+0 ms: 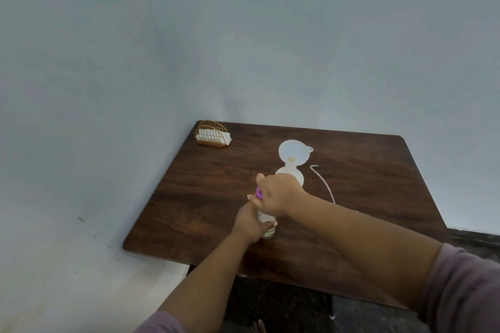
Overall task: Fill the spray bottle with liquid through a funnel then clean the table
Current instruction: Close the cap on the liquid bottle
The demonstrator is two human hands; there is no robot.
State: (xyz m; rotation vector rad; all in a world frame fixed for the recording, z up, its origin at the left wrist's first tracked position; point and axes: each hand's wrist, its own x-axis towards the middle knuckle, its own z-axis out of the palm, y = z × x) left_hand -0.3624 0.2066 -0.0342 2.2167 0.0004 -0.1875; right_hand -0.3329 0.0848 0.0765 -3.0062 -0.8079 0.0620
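A clear liquid bottle (pixel 266 225) with a purple cap (pixel 259 193) stands near the middle of the dark wooden table (pixel 189 197). My left hand (pixel 250 220) grips the bottle's body. My right hand (pixel 276 193) is curled over the purple cap from above. Just behind them stands a translucent white spray bottle (pixel 293 173) with a white funnel (pixel 294 152) sitting in its neck. A thin white tube (pixel 326 184), seemingly the sprayer's dip tube, lies on the table to the right; the sprayer head is hidden behind my right forearm.
A gold wire holder with white napkins (pixel 212 135) sits at the table's far left corner. A pale wall runs along the table's back and left sides. Dark floor shows below the near edge and at the right.
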